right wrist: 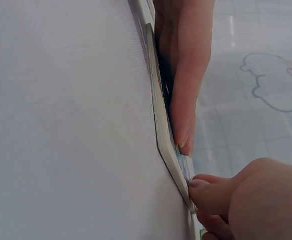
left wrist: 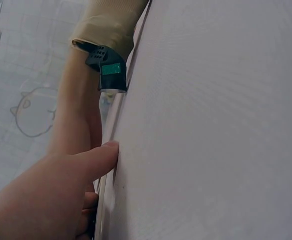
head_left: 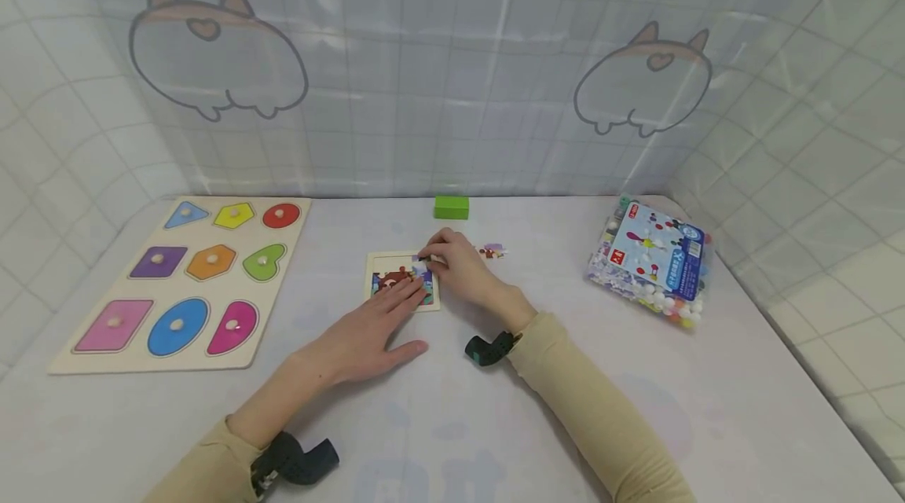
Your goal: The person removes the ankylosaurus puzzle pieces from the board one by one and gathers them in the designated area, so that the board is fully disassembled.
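Note:
A small jigsaw board (head_left: 369, 283) with a pale frame and a brown cartoon animal lies on the table. My left hand (head_left: 364, 336) rests flat across its lower part, fingers straight and thumb spread out to the side. At the board's upper right corner, my right hand (head_left: 461, 271) pinches a jigsaw piece between thumb and fingertips; little of the piece shows. In the right wrist view the right thumb (right wrist: 200, 189) is right at the frame's edge, near the left fingertips. Just right of that hand lies a loose patch of jigsaw pieces (head_left: 493, 251).
A wooden shape board (head_left: 233, 361) with knobbed shapes lies at the left. A green block (head_left: 451, 208) sits at the back edge by the curtain. On the right is a clear bag of craft pieces (head_left: 654, 255) with a blue label.

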`<action>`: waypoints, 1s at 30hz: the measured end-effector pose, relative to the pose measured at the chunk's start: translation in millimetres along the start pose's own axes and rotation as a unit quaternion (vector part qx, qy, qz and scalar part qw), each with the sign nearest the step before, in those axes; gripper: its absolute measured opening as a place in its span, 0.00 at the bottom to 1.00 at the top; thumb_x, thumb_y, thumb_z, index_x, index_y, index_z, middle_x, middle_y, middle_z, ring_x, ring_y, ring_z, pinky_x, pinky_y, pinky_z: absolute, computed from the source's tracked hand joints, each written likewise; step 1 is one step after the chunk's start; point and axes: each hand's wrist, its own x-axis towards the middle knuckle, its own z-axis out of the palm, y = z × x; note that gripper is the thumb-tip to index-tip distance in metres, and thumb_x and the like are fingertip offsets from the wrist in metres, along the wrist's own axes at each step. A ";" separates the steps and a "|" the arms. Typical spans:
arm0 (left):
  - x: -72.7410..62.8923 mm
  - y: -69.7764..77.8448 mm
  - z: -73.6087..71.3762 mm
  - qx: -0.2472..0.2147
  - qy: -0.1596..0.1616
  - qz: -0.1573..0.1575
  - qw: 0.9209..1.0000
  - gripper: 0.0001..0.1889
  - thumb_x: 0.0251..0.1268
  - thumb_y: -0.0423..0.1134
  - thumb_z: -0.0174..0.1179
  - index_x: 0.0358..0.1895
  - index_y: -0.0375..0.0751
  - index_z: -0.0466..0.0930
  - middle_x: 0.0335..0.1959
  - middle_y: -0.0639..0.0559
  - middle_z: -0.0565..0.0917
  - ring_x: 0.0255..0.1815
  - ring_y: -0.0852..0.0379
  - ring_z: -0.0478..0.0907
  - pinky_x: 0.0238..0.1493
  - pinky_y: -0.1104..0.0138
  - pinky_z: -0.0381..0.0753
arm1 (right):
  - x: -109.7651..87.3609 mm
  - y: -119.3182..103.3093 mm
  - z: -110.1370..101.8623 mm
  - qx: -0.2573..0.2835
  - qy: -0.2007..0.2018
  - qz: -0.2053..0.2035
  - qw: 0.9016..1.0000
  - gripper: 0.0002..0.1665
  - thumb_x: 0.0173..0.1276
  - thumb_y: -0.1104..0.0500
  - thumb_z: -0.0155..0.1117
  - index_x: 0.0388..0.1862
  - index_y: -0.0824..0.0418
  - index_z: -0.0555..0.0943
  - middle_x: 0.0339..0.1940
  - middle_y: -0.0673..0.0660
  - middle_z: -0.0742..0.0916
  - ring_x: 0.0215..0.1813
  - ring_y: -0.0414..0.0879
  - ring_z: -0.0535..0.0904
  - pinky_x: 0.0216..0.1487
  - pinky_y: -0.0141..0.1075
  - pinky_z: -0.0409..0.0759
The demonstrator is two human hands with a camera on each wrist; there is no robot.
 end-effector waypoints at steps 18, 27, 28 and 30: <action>0.7 -0.2 0.6 -0.002 0.004 -0.004 1.000 0.41 0.72 0.63 0.52 0.79 0.42 0.56 0.81 0.48 0.54 0.82 0.48 0.49 0.79 0.50 0.54 | 1.7 -0.3 2.0 0.006 -0.018 0.021 1.000 0.13 0.72 0.65 0.63 0.53 0.63 0.83 0.55 0.60 0.79 0.58 0.54 0.73 0.60 0.45 0.74; 0.8 -0.7 0.7 -0.006 0.003 -0.003 1.000 0.41 0.72 0.63 0.51 0.79 0.42 0.55 0.82 0.48 0.54 0.82 0.48 0.49 0.79 0.50 0.54 | 1.4 0.2 3.7 0.010 -0.017 0.032 0.999 0.13 0.72 0.64 0.62 0.54 0.62 0.81 0.55 0.59 0.78 0.57 0.53 0.72 0.59 0.44 0.73; 0.7 -0.6 0.6 -0.006 0.002 -0.004 1.000 0.41 0.72 0.63 0.51 0.79 0.42 0.55 0.82 0.48 0.54 0.82 0.48 0.49 0.79 0.50 0.54 | 1.3 0.2 3.8 0.011 -0.017 0.032 0.999 0.13 0.72 0.64 0.62 0.54 0.62 0.81 0.54 0.59 0.78 0.57 0.53 0.72 0.59 0.44 0.73; 0.6 -0.5 0.4 -0.006 0.003 -0.004 1.000 0.41 0.72 0.63 0.52 0.79 0.42 0.55 0.82 0.48 0.54 0.82 0.48 0.49 0.79 0.50 0.54 | 1.2 0.1 3.9 0.013 -0.017 0.032 0.999 0.13 0.72 0.65 0.62 0.54 0.62 0.81 0.54 0.59 0.78 0.57 0.53 0.72 0.59 0.44 0.73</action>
